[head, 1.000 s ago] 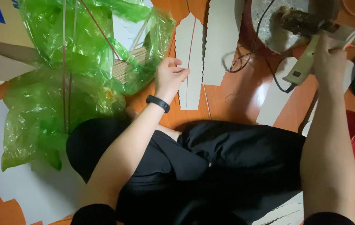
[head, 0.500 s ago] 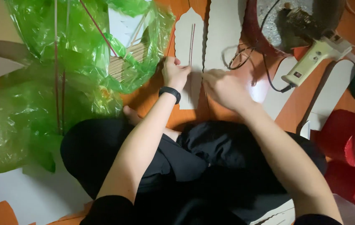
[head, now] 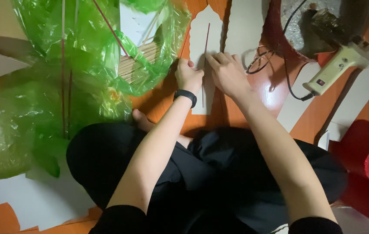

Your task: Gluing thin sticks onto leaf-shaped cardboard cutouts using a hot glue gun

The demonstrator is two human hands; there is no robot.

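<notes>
The right hand (head: 227, 76) had left the glue gun (head: 338, 67), which it gripped a second earlier; the gun now lay released on the orange floor (head: 158, 104) to the right, its cord trailing toward the white cut-outs. The right hand had crossed to the pointed white card panel (head: 201, 39) and rested on it, fingers curled and pressing down beside the thin dark-red stick (head: 206, 47) that ran along the panel's middle. The left hand (head: 188, 76), wearing a black wristband (head: 185, 96), had stayed at the panel's left edge, closed loosely with fingertips on the card. By judgement, both hands were seating the stick against the panel. The green plastic bag (head: 63, 86) with further sticks lay just left.
</notes>
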